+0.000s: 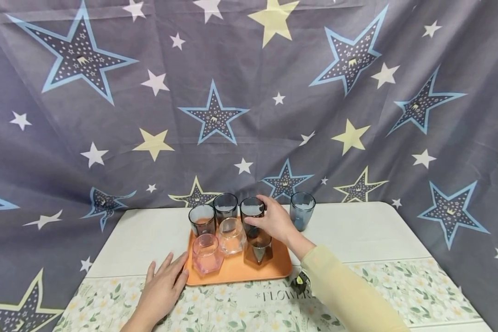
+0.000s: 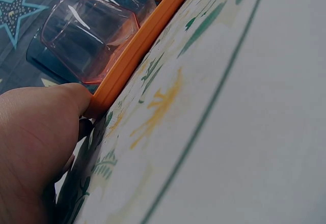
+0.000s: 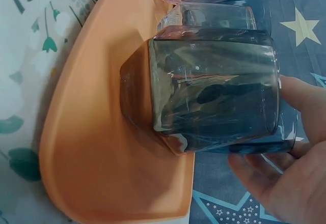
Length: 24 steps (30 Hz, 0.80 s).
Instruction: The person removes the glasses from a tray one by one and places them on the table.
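An orange tray (image 1: 236, 276) carries several drinking glasses. My right hand (image 1: 275, 221) grips a blue-grey glass (image 1: 251, 207) at the tray's back right, thumb and fingers on either side of its upper part. In front of it stands a brown faceted glass (image 1: 259, 249), which hides much of it in the right wrist view. My left hand (image 1: 163, 283) lies by the tray's left side, fingers extended and touching the edge. Nearest to it is a pink glass (image 1: 206, 260), beside a clear glass (image 1: 232, 237). Behind these are two more blue-grey glasses (image 1: 202, 219).
Off the tray, at the back right of the table (image 1: 357, 235), stands another blue glass (image 1: 302, 212). A floral cloth (image 1: 406, 281) covers the table's front part. A star-patterned curtain (image 1: 240, 69) hangs right behind the table.
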### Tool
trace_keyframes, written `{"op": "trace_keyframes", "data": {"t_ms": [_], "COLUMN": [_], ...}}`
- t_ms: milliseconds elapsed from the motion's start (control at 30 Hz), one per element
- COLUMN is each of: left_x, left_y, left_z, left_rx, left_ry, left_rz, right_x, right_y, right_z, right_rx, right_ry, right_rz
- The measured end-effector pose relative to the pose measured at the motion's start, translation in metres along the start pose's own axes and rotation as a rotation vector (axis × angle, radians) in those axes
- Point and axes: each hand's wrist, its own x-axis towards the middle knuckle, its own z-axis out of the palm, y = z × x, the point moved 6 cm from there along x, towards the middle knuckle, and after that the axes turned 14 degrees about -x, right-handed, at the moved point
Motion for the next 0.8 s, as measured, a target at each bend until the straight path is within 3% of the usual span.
{"op": "trace_keyframes", "data": {"t_ms": [300, 800], "left_x": [-0.001, 0.000], "left_y": [0.001, 0.002], "left_z": [0.000, 0.002], "left_rx": [-0.004, -0.008], "left_ry": [-0.008, -0.006], "left_rz": [-0.007, -0.013], "right_x": [-0.003, -0.018], "right_y": [-0.003, -0.014], "right_z": [-0.011, -0.049], "right_rx": [0.000, 0.011], "right_ry": [0.048, 0.084], "right_rz": [-0.004, -0.015]}}
